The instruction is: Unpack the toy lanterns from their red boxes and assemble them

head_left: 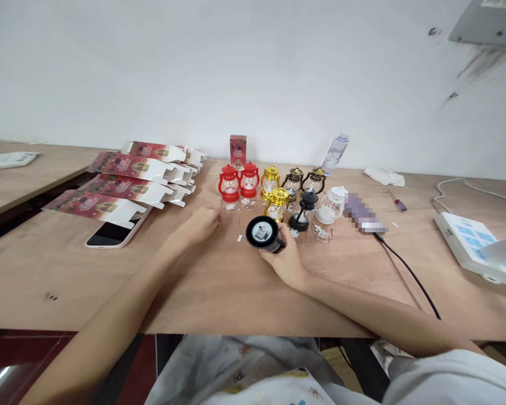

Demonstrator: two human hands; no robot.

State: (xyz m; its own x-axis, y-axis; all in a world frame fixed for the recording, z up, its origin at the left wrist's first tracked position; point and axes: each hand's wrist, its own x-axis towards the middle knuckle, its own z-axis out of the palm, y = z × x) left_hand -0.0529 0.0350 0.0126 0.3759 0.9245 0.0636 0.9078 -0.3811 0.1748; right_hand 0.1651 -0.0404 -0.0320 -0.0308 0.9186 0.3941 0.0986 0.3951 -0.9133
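My right hand (287,260) grips a small black lantern (274,243), tipped so that its round base faces me. A pale compartment with metal parts shows in the middle of that base. My left hand (204,221) is low over the table, fingers curled together beside the bent wire handles (229,207) in front of the red lanterns (229,184). Whatever its fingertips may pinch is hidden. Further mini lanterns stand just beyond: gold (277,205), bronze (293,181), black (302,214) and white (332,205). A loose wire handle (239,229) lies between my hands.
Flattened red-and-white boxes (122,188) overlap at left, above a phone (113,233). An upright box (238,151) and a clear bottle (336,152) stand by the wall. To the right are a cabled purple device (362,214), a screwdriver (398,202), tissue (383,176) and a power strip (468,244).
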